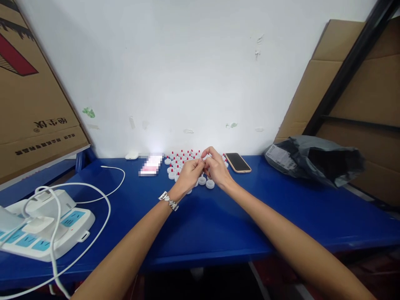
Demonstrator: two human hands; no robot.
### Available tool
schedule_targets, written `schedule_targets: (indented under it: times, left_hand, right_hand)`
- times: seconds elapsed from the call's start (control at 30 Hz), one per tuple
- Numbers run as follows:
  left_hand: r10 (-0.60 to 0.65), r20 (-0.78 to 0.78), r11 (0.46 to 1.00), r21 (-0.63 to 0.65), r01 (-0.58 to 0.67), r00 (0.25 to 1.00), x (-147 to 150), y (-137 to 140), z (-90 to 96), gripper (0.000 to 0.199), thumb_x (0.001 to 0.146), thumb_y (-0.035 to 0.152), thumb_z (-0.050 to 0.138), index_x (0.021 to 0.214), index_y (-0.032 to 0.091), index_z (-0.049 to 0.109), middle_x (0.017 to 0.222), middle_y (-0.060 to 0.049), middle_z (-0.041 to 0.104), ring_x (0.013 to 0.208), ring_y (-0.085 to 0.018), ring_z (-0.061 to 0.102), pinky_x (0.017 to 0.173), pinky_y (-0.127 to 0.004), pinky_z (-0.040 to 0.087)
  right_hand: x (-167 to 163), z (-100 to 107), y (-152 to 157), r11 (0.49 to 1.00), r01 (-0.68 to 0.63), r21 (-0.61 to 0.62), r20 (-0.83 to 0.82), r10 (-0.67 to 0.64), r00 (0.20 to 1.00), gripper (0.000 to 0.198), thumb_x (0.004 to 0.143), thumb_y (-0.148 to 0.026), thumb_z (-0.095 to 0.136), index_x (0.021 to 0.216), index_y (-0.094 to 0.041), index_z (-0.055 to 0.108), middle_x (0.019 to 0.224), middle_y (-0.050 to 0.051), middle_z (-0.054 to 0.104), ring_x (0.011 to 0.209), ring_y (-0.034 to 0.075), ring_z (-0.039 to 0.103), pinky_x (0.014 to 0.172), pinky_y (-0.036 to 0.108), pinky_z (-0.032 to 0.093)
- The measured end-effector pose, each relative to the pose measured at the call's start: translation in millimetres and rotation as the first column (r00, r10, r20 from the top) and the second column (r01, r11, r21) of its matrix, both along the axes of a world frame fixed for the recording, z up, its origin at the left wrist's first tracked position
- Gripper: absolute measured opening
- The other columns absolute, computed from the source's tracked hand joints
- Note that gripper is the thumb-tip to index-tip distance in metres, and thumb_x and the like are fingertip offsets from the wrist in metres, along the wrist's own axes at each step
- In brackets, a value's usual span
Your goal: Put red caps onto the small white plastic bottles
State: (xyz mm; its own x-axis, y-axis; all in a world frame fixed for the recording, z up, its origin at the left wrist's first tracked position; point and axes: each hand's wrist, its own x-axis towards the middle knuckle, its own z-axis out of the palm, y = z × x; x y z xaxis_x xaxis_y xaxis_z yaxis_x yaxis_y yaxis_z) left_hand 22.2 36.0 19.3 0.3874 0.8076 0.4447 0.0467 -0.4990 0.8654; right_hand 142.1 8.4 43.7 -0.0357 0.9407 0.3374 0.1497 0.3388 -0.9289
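Note:
My left hand and my right hand meet above a cluster of small white caps with red tips on the blue table. Both sets of fingers are pinched together, fingertips touching or nearly so. Whatever they hold between them is too small and too covered to make out. Just below my hands, a few round white caps sit at the front of the cluster, with no red tip showing. My left wrist wears a silver bracelet.
A phone lies right of the caps, with a grey plastic bag beyond it. At left are a white power strip with looping cables, a white earphone case and a pixelated patch. Cardboard boxes flank the blue table.

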Motion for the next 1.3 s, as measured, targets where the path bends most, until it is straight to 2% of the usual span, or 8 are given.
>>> schedule_targets:
  times: [0.17, 0.3, 0.43, 0.57, 0.7, 0.93, 1.13, 1.3]
  left_hand:
    - [0.013, 0.276, 0.994, -0.104, 0.016, 0.961, -3, 8, 13.0, 0.043, 0.092, 0.047, 0.038, 0.06, 0.022, 0.024, 0.053, 0.007, 0.024, 0.045, -0.006, 0.022, 0.046, -0.022, 0.024]
    - [0.167, -0.019, 0.982, 0.096, -0.164, 0.986, -20, 18, 18.2, 0.04, 0.095, 0.047, 0.037, 0.064, 0.021, 0.033, 0.057, 0.005, 0.033, 0.051, -0.01, 0.032, 0.05, -0.025, 0.028]
    - [0.292, -0.36, 0.913, 0.382, -0.145, 0.886, -31, 29, 8.2, 0.029, 0.094, 0.042, 0.043, 0.079, 0.019, 0.051, 0.074, -0.001, 0.054, 0.071, -0.016, 0.049, 0.068, -0.03, 0.039]
    - [0.359, -0.536, 0.867, 0.495, -0.059, 0.764, -39, 35, 1.2, 0.03, 0.093, 0.043, 0.047, 0.088, 0.019, 0.065, 0.087, -0.006, 0.059, 0.088, -0.022, 0.053, 0.084, -0.037, 0.04]
    - [0.389, -0.564, 0.869, 0.486, -0.088, 0.728, -58, 39, 1.0, 0.035, 0.095, 0.041, 0.04, 0.093, 0.02, 0.068, 0.088, -0.007, 0.06, 0.087, -0.022, 0.056, 0.082, -0.036, 0.042]
    - [0.482, -0.574, 0.843, 0.509, -0.172, 0.663, -83, 46, -3.2, 0.029, 0.092, 0.037, 0.047, 0.1, 0.018, 0.068, 0.094, -0.009, 0.062, 0.089, -0.024, 0.057, 0.083, -0.037, 0.044]
    - [0.529, -0.65, 0.813, 0.572, -0.107, 0.546, -72, 49, -9.7, 0.027, 0.089, 0.038, 0.052, 0.098, 0.02, 0.071, 0.093, -0.01, 0.063, 0.094, -0.029, 0.055, 0.081, -0.038, 0.041]
    - [0.531, -0.637, 0.813, 0.568, -0.126, 0.558, -71, 46, -4.6, 0.021, 0.088, 0.034, 0.053, 0.092, 0.019, 0.069, 0.089, -0.01, 0.064, 0.089, -0.027, 0.054, 0.079, -0.038, 0.04]
  right_hand:
    - [0, -4, 9, 0.971, -0.096, -0.22, -0.244, 0.04, 0.969, 0.031, 0.059, -0.022, 0.037, 0.089, -0.026, 0.034, 0.046, -0.011, 0.029, 0.035, 0.009, 0.021, 0.04, 0.02, 0.015]
    - [7, -7, 20, 0.967, -0.143, -0.21, -0.291, 0.077, 0.954, 0.024, 0.064, -0.024, 0.04, 0.088, -0.025, 0.037, 0.05, -0.01, 0.04, 0.037, 0.008, 0.027, 0.04, 0.02, 0.019]
    - [22, -11, 30, 0.998, -0.001, -0.058, -0.091, -0.004, 0.996, 0.018, 0.071, -0.026, 0.053, 0.086, -0.021, 0.045, 0.061, -0.005, 0.057, 0.05, 0.011, 0.048, 0.051, 0.023, 0.037]
    - [31, -12, 29, 0.995, 0.038, 0.093, 0.151, -0.052, 0.987, 0.017, 0.077, -0.032, 0.059, 0.085, -0.018, 0.055, 0.076, 0.003, 0.065, 0.072, 0.015, 0.06, 0.07, 0.029, 0.045]
    - [29, -4, 27, 0.959, 0.167, 0.228, 0.366, -0.244, 0.898, 0.017, 0.076, -0.034, 0.065, 0.081, -0.018, 0.067, 0.088, 0.004, 0.062, 0.086, 0.018, 0.057, 0.078, 0.031, 0.042]
    - [9, -13, 55, 0.99, -0.041, 0.136, 0.497, -0.033, 0.867, 0.009, 0.077, -0.023, 0.061, 0.077, -0.016, 0.067, 0.068, 0.002, 0.065, 0.064, 0.013, 0.058, 0.062, 0.025, 0.042]
    - [3, -20, 68, 0.982, -0.037, 0.183, 0.578, -0.077, 0.813, 0.005, 0.077, -0.021, 0.062, 0.076, -0.017, 0.065, 0.073, 0.003, 0.069, 0.067, 0.014, 0.062, 0.065, 0.025, 0.043]
    - [5, -21, 62, 0.976, -0.036, 0.213, 0.62, -0.106, 0.777, 0.005, 0.078, -0.021, 0.061, 0.076, -0.017, 0.064, 0.075, 0.003, 0.069, 0.071, 0.015, 0.062, 0.068, 0.026, 0.043]
